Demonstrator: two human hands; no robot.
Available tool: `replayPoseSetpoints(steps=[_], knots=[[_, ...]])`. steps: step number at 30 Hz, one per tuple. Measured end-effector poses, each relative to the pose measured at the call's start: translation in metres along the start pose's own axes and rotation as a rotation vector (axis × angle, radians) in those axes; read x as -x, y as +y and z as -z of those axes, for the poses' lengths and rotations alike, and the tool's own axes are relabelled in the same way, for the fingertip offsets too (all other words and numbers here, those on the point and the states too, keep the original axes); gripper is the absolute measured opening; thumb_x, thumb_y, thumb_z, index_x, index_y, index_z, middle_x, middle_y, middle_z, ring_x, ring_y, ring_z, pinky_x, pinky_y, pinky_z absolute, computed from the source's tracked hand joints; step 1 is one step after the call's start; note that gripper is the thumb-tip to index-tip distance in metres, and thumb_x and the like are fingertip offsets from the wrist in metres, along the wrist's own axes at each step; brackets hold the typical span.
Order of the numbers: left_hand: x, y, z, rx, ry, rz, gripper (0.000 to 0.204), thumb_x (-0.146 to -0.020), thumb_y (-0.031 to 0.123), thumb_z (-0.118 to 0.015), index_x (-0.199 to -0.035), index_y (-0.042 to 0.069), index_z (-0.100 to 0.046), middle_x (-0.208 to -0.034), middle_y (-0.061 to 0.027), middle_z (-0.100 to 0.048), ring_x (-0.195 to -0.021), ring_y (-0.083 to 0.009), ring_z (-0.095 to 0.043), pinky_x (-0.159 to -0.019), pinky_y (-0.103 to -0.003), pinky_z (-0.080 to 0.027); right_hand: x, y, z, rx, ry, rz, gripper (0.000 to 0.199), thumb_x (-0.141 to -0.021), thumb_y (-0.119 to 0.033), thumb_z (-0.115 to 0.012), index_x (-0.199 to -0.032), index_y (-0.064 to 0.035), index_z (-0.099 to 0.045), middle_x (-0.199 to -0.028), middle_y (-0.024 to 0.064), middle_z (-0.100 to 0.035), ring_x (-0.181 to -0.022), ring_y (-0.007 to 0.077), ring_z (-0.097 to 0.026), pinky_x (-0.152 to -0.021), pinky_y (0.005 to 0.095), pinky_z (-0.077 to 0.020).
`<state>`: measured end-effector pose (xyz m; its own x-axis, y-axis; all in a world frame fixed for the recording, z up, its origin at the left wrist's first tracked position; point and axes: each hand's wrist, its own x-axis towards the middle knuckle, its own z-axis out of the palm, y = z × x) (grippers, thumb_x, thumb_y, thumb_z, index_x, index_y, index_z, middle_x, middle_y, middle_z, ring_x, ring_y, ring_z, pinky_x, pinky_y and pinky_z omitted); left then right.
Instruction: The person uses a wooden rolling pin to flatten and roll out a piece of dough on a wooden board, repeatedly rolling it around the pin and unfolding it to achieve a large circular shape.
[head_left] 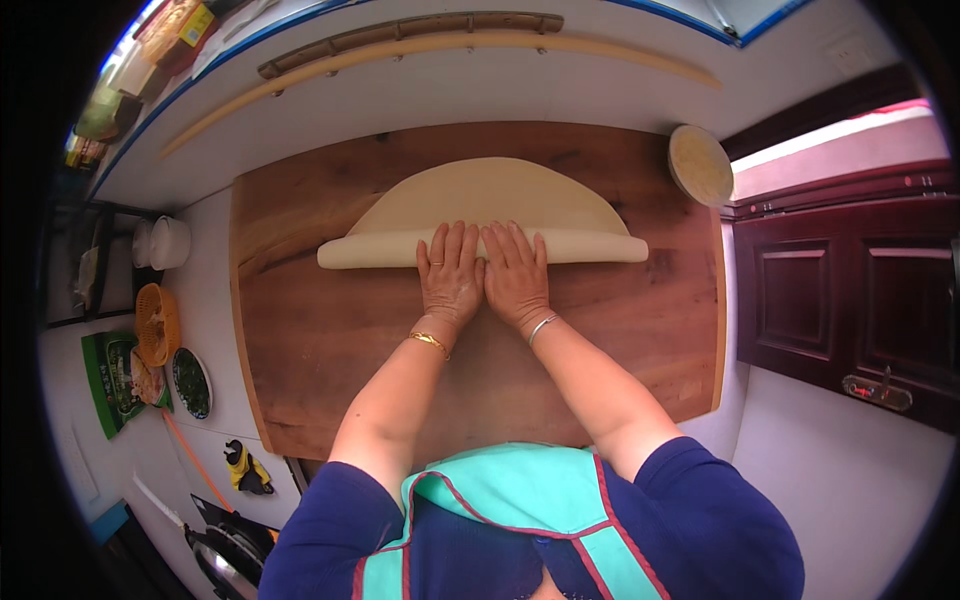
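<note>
1. The wooden board (330, 330) took up most of the counter, giving the wide sheet room to spread.
2. The dough sheet (490, 195) lay toward the board's far half, its near edge wound into a long roll (590, 247), seemingly around a hidden rolling pin.
3. The left hand (450, 272) and right hand (515, 272) lay side by side at the roll's middle, palms flat and fingers stretched, gripping nothing, so their weight pressed evenly down.
4. A spare long stick (440, 50) rested beyond the board, within reach.
5. A small round dish (700, 165) sat at the board's far right corner.
</note>
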<state>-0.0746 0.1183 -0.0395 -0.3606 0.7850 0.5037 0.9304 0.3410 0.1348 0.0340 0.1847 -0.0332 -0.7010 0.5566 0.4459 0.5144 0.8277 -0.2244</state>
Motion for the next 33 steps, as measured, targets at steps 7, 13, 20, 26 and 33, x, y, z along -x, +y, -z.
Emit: replayPoseSetpoints(steps=[7, 13, 20, 26, 33], knots=[[-0.084, -0.052, -0.043, 0.076, -0.083, -0.041, 0.015, -0.088, 0.021, -0.054, -0.093, 0.011, -0.064, -0.092, -0.0078, -0.063, -0.088, -0.0304, -0.058, -0.082, -0.048, -0.043, -0.095, 0.067, -0.048, 0.11, -0.023, 0.069, 0.021, -0.085, -0.028, -0.054, -0.086, -0.0088, -0.064, -0.096, 0.0096, -0.066, -0.094, 0.0257, -0.06, -0.084, 0.0474, -0.0423], [-0.09, -0.098, -0.038, -0.099, 0.192, -0.116, 0.016, -0.092, 0.02, -0.05, -0.087, 0.01, -0.062, -0.086, -0.0101, -0.064, -0.085, -0.0327, -0.06, -0.074, -0.045, -0.046, -0.102, 0.095, -0.034, 0.025, -0.034, 0.003, 0.022, -0.083, -0.028, -0.054, -0.083, -0.0107, -0.067, -0.085, 0.0084, -0.066, -0.088, 0.0293, -0.061, -0.084, 0.0487, -0.0451], [-0.099, -0.104, -0.036, -0.102, -0.444, 0.09, 0.046, -0.097, 0.036, -0.034, -0.088, 0.005, -0.067, -0.089, -0.0164, -0.069, -0.085, -0.0373, -0.066, -0.077, -0.049, -0.051, -0.136, 0.134, -0.07, 0.005, -0.361, -0.141, 0.055, -0.096, -0.04, -0.033, -0.086, -0.0031, -0.072, -0.096, 0.0155, -0.07, -0.087, 0.0344, -0.066, -0.078, 0.0453, -0.051], [0.043, -0.037, 0.045, 0.046, -0.468, 0.09, 0.042, -0.095, 0.035, -0.038, -0.08, 0.009, -0.069, -0.087, -0.0148, -0.069, -0.082, -0.0333, -0.065, -0.074, -0.047, -0.051, 0.065, 0.07, 0.021, 0.103, -0.481, -0.237, 0.044, -0.092, -0.036, -0.04, -0.079, -0.0074, -0.071, -0.087, 0.0149, -0.069, -0.084, 0.033, -0.065, -0.076, 0.0465, -0.0491], [0.185, 0.018, 0.124, 0.101, -0.431, -0.01, 0.031, -0.089, 0.034, -0.051, -0.077, 0.01, -0.066, -0.081, -0.0121, -0.065, -0.08, -0.0307, -0.063, -0.067, -0.046, -0.049, 0.177, -0.025, 0.147, 0.04, -0.466, -0.201, 0.033, -0.091, -0.032, -0.044, -0.084, -0.01, -0.067, -0.091, 0.0121, -0.066, -0.088, 0.0296, -0.062, -0.075, 0.0429, -0.0467]])
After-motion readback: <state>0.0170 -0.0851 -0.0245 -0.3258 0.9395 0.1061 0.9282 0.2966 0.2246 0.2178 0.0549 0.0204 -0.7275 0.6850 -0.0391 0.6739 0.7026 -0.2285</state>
